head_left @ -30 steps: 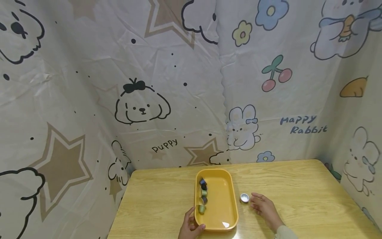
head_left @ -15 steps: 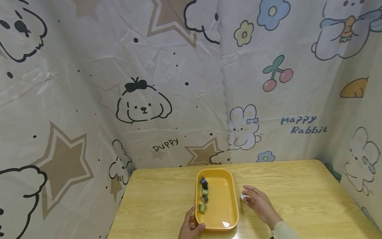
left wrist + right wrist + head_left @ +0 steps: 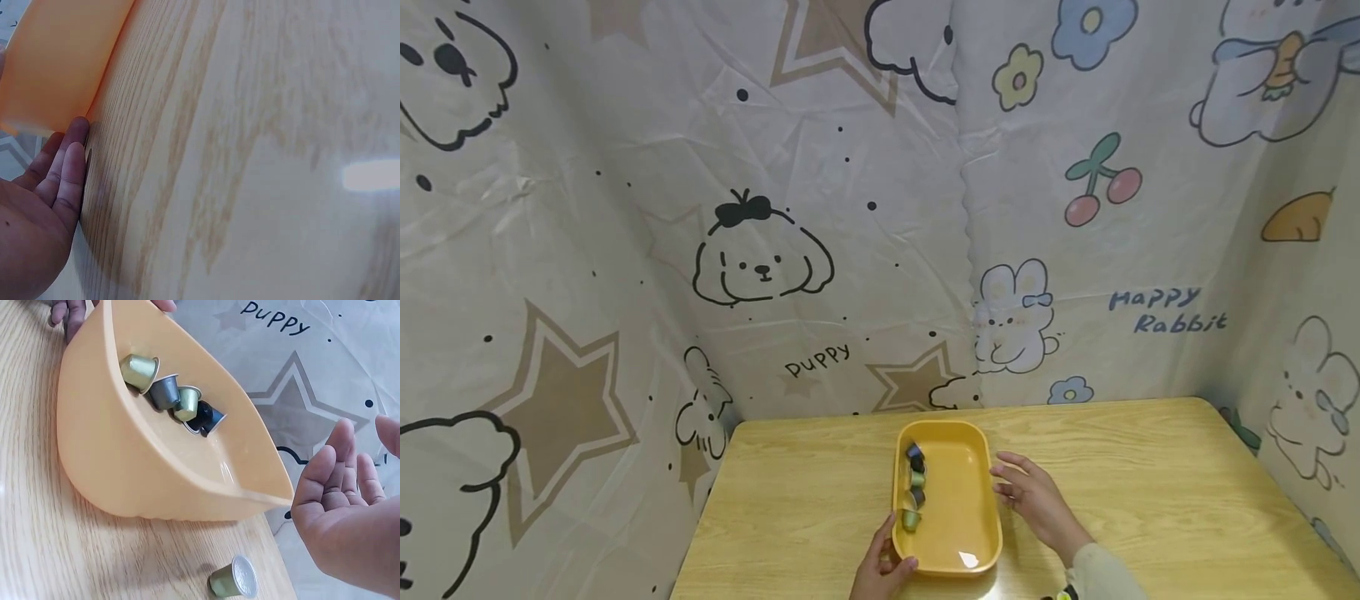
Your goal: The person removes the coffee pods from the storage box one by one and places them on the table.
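Observation:
My left hand (image 3: 882, 562) holds the near left corner of a yellow plastic tray (image 3: 958, 500), its fingers along the outer wall and thumb at the near rim. In the left wrist view those fingers (image 3: 74, 165) lie against the tray's wall, low by the tabletop. Several coffee capsules (image 3: 165, 392), green, grey, black and blue, lie along the tray's left side. Another green coffee capsule (image 3: 234, 579) with a silver lid is on the table outside the tray. My right hand (image 3: 1033, 496) is beside the tray's right rim, fingers loosely bent, holding nothing; it hides that capsule in the head view.
The wood-grain table (image 3: 797, 492) carries the tray near its middle. A printed cloth (image 3: 850, 250) with puppies, stars and rabbits hangs behind the table and on both sides.
My right hand has moved left to the tray's right rim, over the spot where the loose capsule showed in the head view. My left hand has stayed at the tray's corner.

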Demonstrator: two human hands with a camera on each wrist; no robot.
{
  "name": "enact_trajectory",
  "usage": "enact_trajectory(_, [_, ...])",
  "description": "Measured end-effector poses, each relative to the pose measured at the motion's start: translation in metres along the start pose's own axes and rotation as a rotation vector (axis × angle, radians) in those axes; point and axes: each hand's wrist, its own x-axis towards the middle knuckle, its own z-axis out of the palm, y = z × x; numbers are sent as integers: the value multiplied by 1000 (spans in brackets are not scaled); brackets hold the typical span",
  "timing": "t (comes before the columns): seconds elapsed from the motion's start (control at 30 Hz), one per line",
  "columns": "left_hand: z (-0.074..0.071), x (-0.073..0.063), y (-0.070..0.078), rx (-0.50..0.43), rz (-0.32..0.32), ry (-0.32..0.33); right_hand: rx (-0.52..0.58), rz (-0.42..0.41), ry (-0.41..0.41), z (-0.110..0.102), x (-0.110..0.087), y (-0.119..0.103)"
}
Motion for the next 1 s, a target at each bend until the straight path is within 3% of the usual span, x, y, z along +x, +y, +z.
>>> enact_trajectory(0.4, [-1, -2, 2, -16, -10, 1, -3, -3, -104, 18, 2, 2])
enact_trajectory(1.0, [2, -2, 3, -12, 18, 17, -82, 38, -113, 47, 13, 19])
